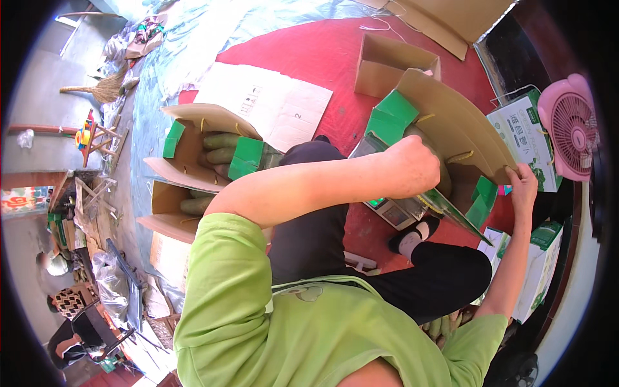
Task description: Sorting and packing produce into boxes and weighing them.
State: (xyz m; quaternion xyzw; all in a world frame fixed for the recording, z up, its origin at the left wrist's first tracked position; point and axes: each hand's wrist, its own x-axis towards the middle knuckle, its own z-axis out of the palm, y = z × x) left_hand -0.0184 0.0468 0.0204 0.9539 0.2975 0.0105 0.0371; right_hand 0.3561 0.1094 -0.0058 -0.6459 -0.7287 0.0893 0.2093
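An open cardboard carton (464, 122) with green corner flaps and yellow cord handles stands in front of me on a digital scale (401, 218) with a lit green display. My left hand (412, 166) is closed in a fist over the carton's near left side; its fingertips and anything in them are hidden. On the right, my right hand (522, 182) pinches the edge of the carton's raised flap. Part of a pale green vegetable shows inside behind my left fist. To the left, another open carton (184, 171) holds long green radishes (221, 149).
A flat cardboard sheet (293, 106) lies on the red floor covering (290, 48). Beyond the carton stands a smaller open box (380, 64). A pink fan (570, 126) and white-green printed boxes (538, 264) line the right side. More radishes (442, 327) lie by my right knee.
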